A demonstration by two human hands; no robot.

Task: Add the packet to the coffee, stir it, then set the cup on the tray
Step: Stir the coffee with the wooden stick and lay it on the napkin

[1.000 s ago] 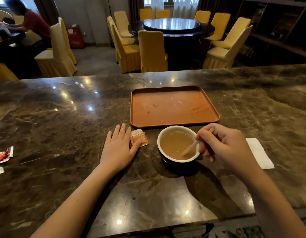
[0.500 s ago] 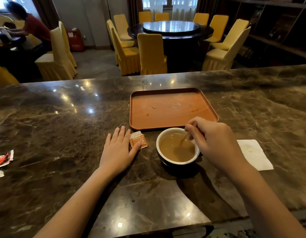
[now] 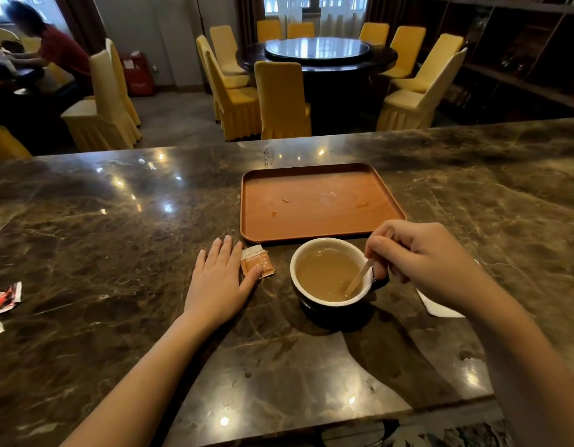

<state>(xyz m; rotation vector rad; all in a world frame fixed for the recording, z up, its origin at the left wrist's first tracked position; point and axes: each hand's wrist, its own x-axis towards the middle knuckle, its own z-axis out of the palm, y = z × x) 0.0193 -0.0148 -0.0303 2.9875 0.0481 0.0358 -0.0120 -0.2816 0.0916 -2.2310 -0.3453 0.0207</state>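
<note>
Counting two hands (image 3: 221, 279) (image 3: 421, 262), one cup (image 3: 327, 272), one tray (image 3: 321, 201), one packet (image 3: 257, 262)

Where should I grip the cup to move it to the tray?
Probably by the dark handle on the cup's right side, coming in from the right. The right hand is already there; the cup is nearly full, so keep it level.

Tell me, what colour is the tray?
The tray is reddish-brown, like terracotta, seen best in the head view.
</note>
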